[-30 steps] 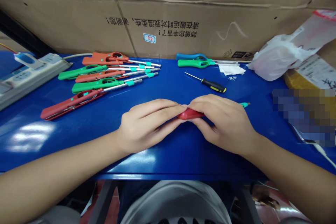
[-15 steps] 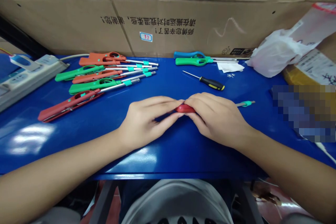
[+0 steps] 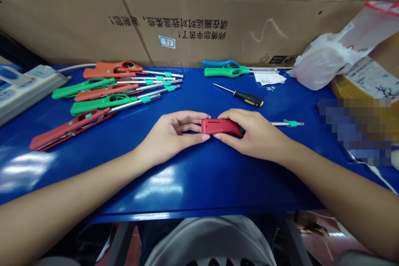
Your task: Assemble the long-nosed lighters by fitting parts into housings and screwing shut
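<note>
Between my hands is a red long-necked gas lighter [image 3: 220,126], low over the blue table. My right hand [image 3: 254,131] is closed round its middle, hiding part of the body. The metal barrel, with a teal band on it, sticks out to the right beyond that hand. My left hand [image 3: 174,133] pinches the lighter's left end, thumb on the near side and fingers on the far side. A black and yellow screwdriver [image 3: 251,99] lies just beyond my right hand.
Several red, orange and green lighters [image 3: 93,102] lie at the left near a white power strip [image 3: 28,87]. At the back are a blue and a green lighter [image 3: 222,72] and white paper [image 3: 269,78]. A plastic bag [image 3: 321,60] and a cardboard box [image 3: 187,8] border the table [image 3: 193,187].
The red lighter has turned in my hands, so more of its broad, slotted side shows. My left fingers have spread somewhat along its end. The view has shifted slightly.
</note>
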### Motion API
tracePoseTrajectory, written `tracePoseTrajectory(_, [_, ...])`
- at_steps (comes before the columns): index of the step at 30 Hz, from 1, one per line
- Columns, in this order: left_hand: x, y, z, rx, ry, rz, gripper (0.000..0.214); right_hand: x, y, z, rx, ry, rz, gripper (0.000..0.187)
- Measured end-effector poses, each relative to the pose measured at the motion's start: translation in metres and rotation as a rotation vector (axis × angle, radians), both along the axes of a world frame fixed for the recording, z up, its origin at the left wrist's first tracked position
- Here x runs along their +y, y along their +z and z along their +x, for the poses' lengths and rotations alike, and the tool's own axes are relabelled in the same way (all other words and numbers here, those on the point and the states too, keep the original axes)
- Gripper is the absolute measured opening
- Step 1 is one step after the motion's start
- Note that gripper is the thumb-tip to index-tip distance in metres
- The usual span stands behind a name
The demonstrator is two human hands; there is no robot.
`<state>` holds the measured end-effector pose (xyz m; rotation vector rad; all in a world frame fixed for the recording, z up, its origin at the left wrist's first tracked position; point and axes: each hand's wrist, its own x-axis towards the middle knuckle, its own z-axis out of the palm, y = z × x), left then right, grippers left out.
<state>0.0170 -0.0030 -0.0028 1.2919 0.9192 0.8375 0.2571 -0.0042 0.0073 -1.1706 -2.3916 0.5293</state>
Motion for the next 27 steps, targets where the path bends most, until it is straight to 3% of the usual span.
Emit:
tracePoseTrajectory(8, [0.001, 0.004, -0.001, 0.000, -0.078, -0.052, 0.057, -0.001, -0.003, 0.004, 0.005, 0.057, 0.076, 0.025])
tracePoseTrajectory(18, [-0.003, 0.004, 0.002, 0.014, -0.068, 0.097, 0.048, -0.002, -0.001, 0.005, -0.041, 0.138, 0.223, 0.028])
tracePoseTrajectory(22, [-0.001, 0.006, 0.001, 0.075, -0.077, 0.134, 0.046, -0.002, 0.007, 0.009, -0.013, 0.142, 0.109, 0.030])
tracePoseTrajectory(27, [0.006, 0.009, -0.006, 0.102, -0.079, 0.179, 0.040, 0.008, 0.023, 0.029, -0.099, 0.067, -0.010, 0.046])
